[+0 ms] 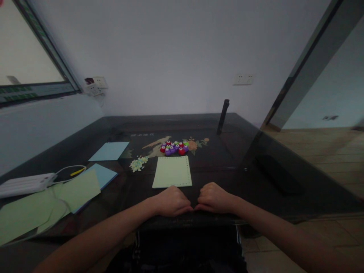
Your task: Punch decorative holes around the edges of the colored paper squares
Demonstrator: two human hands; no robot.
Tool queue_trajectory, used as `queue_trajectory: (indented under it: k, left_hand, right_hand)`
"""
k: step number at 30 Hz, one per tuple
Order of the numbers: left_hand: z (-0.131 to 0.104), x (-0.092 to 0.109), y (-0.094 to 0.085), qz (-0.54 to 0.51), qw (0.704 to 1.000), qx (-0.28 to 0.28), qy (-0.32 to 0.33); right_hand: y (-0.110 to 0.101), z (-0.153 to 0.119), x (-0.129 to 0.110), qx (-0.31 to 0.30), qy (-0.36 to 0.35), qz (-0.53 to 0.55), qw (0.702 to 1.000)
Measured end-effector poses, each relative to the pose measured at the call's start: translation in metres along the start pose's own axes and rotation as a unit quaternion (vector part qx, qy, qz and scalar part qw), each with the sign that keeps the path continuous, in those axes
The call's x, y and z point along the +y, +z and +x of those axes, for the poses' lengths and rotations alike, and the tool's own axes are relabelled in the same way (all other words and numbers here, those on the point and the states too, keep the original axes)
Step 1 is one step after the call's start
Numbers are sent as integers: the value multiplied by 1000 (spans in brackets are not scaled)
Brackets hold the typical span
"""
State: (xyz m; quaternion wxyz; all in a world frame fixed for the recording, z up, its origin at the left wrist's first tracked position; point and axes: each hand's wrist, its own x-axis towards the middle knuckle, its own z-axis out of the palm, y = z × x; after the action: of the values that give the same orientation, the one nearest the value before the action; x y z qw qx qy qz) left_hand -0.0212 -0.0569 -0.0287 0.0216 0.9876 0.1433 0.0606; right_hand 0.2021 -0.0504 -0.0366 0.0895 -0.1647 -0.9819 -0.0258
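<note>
Dark, glossy tabletop [216, 167] meets a pale plain wall [170, 57] at its far edge, with its near edge running just under both wrists. Near that edge, the left hand [173, 201] and right hand [214, 198] are curled into loose fists, fingers folded together and thumbs pointing inward, their tips close; whether they touch is unclear. Neither fist shows anything clamped in it.

Just beyond the left fist lies the pale green sheet [172, 172], flat, its side edges running near to far and small marks lining its far and right edges. Which side is longer is hard to tell. Dark surface separates it from the black case [277, 174] well to the right, giving sideways room; on the far side, glossy, rounded red, purple and green pieces [174, 148] sit close, limiting room there. Small pale pieces [138, 163] are heaped to its left. Farther left are smooth blue paper [109, 151], overlapping green sheets [31, 208] and a white power strip [27, 185]. A slim black post [223, 116] stands far right, tilted slightly.
</note>
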Motion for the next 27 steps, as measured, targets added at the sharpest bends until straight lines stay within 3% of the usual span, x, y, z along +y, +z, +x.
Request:
queue_trajectory:
  k: [16,27]
  left_hand:
    - [1,0,-2,21,998,-21,-46]
    - [1,1,-4,27,999,-15,-41]
  right_hand:
    - [-3,3,-3,-21,22,-11,999]
    - [-4,4,-4,-19,27,-7,999]
